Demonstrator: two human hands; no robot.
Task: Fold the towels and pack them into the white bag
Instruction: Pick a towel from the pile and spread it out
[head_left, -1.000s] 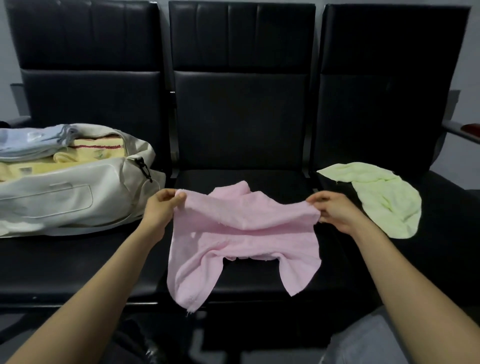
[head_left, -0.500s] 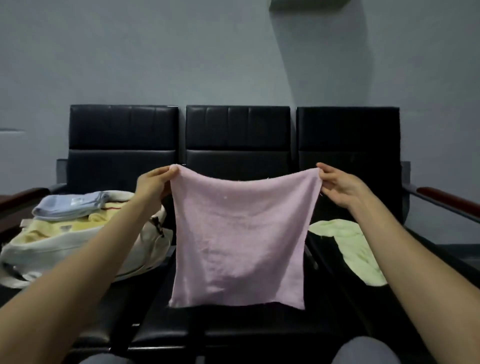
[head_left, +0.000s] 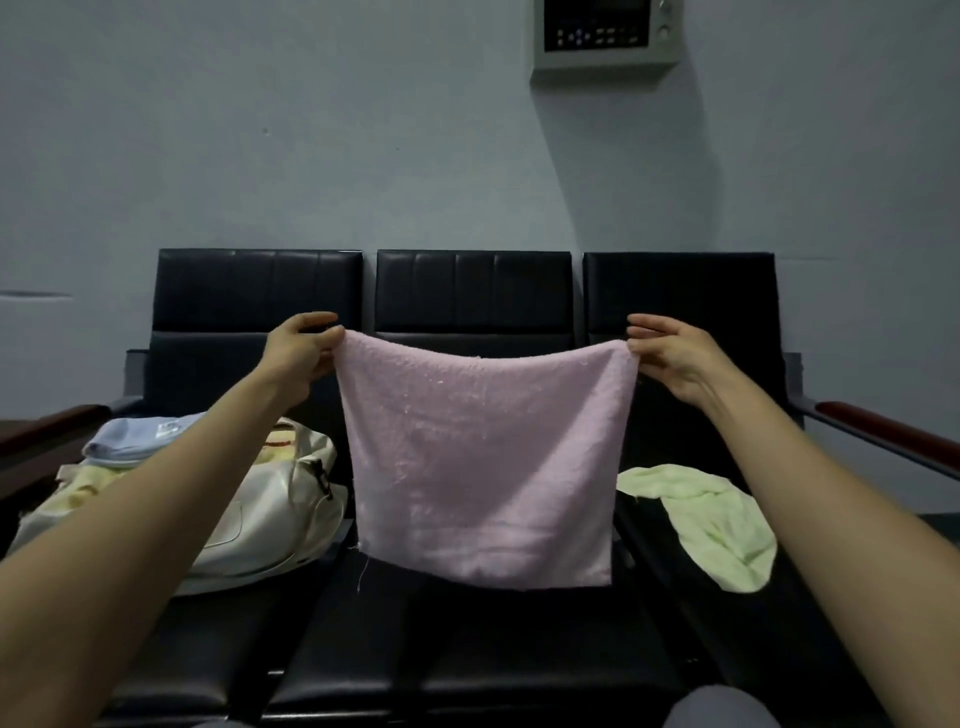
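Left hand (head_left: 301, 351): we pinch the pink towel (head_left: 483, 467) by its top left corner.
Right hand (head_left: 670, 356): we pinch its top right corner.
Towel: hangs flat above the bench's middle seat (head_left: 467, 649).

The pink towel (head_left: 483, 467) is matt, nubby terry cloth. At its 8 o'clock the white bag (head_left: 270, 519) looks smooth, with a faint leathery sheen. At 4 o'clock the green towel (head_left: 717, 525) is soft matt cloth. The black seats (head_left: 472, 291) are smooth, glossy upholstery.

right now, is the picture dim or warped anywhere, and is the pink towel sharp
Head view: dim, cool light; a diagonal shadow edge crosses the pink towel, paler below; wide-angle lens stretches the forearms near the corners; towel nap is sharp.
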